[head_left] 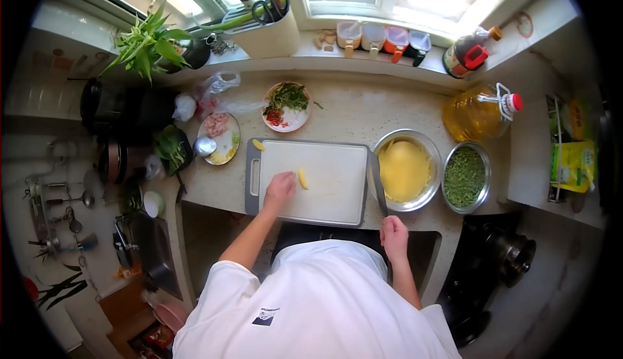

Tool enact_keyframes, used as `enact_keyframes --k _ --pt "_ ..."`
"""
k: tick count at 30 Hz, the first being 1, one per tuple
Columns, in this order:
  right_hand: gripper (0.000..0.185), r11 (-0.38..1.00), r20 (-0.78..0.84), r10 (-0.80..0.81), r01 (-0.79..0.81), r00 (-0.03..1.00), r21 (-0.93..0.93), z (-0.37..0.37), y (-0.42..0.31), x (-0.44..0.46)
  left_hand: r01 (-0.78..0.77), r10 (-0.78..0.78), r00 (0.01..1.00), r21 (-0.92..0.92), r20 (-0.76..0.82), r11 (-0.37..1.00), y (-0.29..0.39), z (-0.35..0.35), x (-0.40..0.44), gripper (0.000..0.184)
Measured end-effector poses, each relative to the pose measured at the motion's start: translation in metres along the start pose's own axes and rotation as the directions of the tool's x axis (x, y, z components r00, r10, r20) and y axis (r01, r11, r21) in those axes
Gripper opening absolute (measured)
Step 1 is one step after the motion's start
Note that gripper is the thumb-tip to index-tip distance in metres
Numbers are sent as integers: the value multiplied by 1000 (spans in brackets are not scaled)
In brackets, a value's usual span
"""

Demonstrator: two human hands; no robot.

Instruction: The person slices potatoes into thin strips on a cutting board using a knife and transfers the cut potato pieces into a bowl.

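My left hand [280,190] is low over the white cutting board [337,197], its fingers drawn together beside a yellow strip [303,179] that looks like potato. Whether anything is inside those fingers is hidden. Just right of the board, my right hand [394,236] is closed round the handle of a kitchen knife [376,176]. The blade points away from me, between the board's right edge and a metal bowl [436,187] of yellow food. A second yellow piece [258,144] lies at the board's top left corner.
Behind the board are a plate of chopped greens and red pepper [286,107] and a plate with minced meat [216,124] and a spoon. A bowl of chopped greens [464,177] and an oil jug [477,114] stand right. Stove [487,262] lower right, sink [156,255] left.
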State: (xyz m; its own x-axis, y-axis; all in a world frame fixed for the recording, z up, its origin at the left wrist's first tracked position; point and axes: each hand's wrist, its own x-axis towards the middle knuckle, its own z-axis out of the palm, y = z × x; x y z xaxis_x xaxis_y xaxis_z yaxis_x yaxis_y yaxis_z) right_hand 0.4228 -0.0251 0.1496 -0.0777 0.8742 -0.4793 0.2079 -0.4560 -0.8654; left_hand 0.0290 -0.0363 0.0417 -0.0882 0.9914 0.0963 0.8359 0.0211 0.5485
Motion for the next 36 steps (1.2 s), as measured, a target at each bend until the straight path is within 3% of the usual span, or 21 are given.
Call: enact_keyframes --k 4,7,13,15,21,36 --pt "28 998 -1 55 -55 998 -34 56 5 -16 -300 299 951 -3 80 954 -22 -5 1 40" --pt "26 989 -15 124 -125 992 -75 95 6 -30 -413 416 901 -47 125 909 -29 -20 8 46" --pt "33 943 -89 34 -62 995 -328 166 26 -44 -594 605 785 -115 131 796 -64 -26 19 49" --pt "34 927 -103 6 -44 995 -372 181 34 -47 -619 632 759 -128 154 775 -70 -22 19 48" --pt "39 873 -122 170 -207 978 -441 198 36 -54 -661 674 701 -141 232 737 -71 -20 21 48" --pt "39 865 -115 128 -168 985 -473 212 37 -52 -646 673 667 -202 319 736 -74 -13 28 60"
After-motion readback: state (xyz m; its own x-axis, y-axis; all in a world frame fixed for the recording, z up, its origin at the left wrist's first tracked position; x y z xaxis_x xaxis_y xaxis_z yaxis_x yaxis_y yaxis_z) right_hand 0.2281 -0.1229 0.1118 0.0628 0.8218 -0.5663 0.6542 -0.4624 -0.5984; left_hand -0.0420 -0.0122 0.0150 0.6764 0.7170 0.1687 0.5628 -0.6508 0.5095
